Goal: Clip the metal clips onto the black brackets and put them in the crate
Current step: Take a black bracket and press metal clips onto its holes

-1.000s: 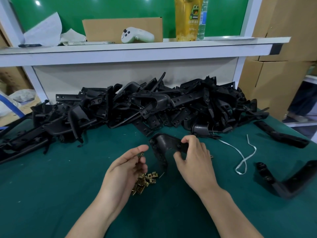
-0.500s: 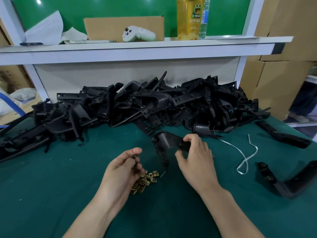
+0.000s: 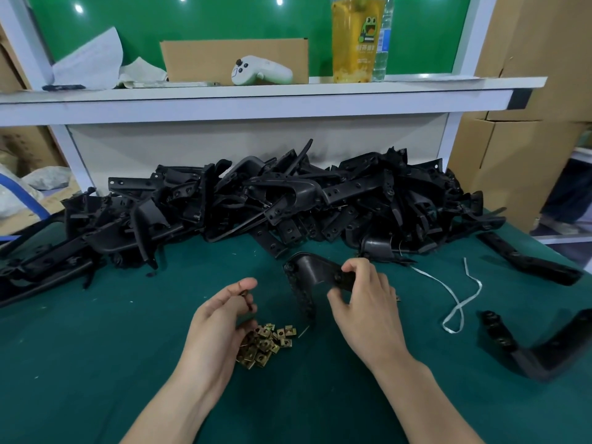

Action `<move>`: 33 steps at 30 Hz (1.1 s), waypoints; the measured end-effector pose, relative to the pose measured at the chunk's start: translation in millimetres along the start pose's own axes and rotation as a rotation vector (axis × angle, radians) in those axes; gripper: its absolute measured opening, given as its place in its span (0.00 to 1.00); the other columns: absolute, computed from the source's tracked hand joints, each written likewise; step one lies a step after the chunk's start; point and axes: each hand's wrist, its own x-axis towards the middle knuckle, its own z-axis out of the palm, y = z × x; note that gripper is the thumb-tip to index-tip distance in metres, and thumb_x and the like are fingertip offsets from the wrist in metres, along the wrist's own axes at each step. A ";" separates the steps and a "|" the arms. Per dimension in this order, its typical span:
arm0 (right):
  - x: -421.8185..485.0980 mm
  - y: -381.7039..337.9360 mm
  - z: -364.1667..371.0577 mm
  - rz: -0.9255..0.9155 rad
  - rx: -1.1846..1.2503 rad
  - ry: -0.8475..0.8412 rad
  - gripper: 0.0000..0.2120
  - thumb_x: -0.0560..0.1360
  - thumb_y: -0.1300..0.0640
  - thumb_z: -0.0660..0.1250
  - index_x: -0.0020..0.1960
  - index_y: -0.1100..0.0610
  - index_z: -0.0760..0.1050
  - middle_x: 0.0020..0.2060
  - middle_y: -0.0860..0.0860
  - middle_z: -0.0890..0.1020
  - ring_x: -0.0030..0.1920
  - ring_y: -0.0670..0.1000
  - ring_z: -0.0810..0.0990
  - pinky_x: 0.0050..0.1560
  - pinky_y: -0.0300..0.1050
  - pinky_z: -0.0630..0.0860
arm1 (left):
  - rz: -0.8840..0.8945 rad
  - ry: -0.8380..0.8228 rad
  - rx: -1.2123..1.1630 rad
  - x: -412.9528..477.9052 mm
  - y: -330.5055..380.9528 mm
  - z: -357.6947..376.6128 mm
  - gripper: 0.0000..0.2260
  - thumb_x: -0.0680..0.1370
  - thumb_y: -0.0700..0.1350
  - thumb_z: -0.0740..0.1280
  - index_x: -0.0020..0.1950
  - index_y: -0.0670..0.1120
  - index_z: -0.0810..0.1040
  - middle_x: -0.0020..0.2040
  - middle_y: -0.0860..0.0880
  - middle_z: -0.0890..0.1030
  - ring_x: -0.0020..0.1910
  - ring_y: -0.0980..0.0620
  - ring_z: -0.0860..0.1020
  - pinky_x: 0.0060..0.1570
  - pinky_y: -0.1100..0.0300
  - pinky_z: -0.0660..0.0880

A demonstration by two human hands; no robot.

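Left grip (image 3: 217, 322), curled tighter since, pinches one metal clip (image 3: 244, 294); right grip (image 3: 365, 302) pinches the black bracket (image 3: 309, 270) upright for fitting.

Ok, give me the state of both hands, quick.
Left hand: pinching one metal clip.
Right hand: gripping the black bracket.

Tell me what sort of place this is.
Most likely a factory assembly bench. A big heap of identical black brackets lies along the green table, a small pile of metal clips sits in front of it, and cardboard boxes are stacked at the right.
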 end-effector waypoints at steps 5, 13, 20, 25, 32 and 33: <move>0.4 1.7 -0.5 -0.003 -0.005 -0.007 0.14 0.77 0.53 0.65 0.60 0.50 0.65 0.52 0.46 0.74 0.49 0.48 0.67 0.54 0.46 0.66 | 0.020 -0.053 -0.012 1.5 -0.3 3.2 0.11 0.82 0.37 0.62 0.58 0.43 0.84 0.42 0.48 0.81 0.41 0.54 0.78 0.46 0.55 0.73; 0.5 3.8 2.0 0.020 -0.010 -0.022 0.14 0.77 0.53 0.65 0.60 0.49 0.65 0.54 0.46 0.75 0.52 0.50 0.70 0.54 0.46 0.66 | -0.044 -0.136 -0.123 1.7 0.3 3.7 0.12 0.84 0.41 0.59 0.63 0.39 0.78 0.53 0.39 0.85 0.50 0.44 0.85 0.45 0.58 0.82; 0.2 4.9 2.7 0.012 -0.005 -0.025 0.14 0.77 0.52 0.64 0.60 0.48 0.64 0.54 0.45 0.74 0.50 0.48 0.67 0.53 0.45 0.63 | 0.656 -0.062 1.071 -3.4 -15.9 -11.8 0.13 0.82 0.45 0.65 0.64 0.54 0.81 0.48 0.62 0.85 0.39 0.64 0.82 0.41 0.68 0.78; -0.4 5.1 2.2 0.016 -0.008 -0.027 0.14 0.78 0.52 0.63 0.60 0.47 0.63 0.53 0.44 0.73 0.49 0.47 0.66 0.52 0.43 0.61 | 0.692 -0.009 1.269 -7.2 -9.9 -12.1 0.11 0.82 0.48 0.65 0.62 0.57 0.81 0.46 0.61 0.85 0.35 0.60 0.80 0.37 0.59 0.79; 0.4 5.2 3.4 0.018 -0.017 -0.026 0.14 0.77 0.52 0.64 0.59 0.47 0.64 0.52 0.44 0.73 0.49 0.47 0.66 0.53 0.44 0.62 | 0.681 0.018 1.481 -4.1 -2.3 -17.5 0.09 0.81 0.46 0.66 0.60 0.53 0.82 0.45 0.56 0.84 0.42 0.47 0.82 0.40 0.52 0.80; 0.5 4.8 3.5 0.016 -0.018 -0.027 0.14 0.77 0.52 0.64 0.59 0.47 0.64 0.52 0.44 0.73 0.49 0.47 0.66 0.53 0.44 0.63 | 0.696 0.023 1.472 -4.3 -2.6 -16.9 0.09 0.80 0.44 0.68 0.58 0.52 0.83 0.42 0.56 0.83 0.41 0.49 0.81 0.39 0.54 0.79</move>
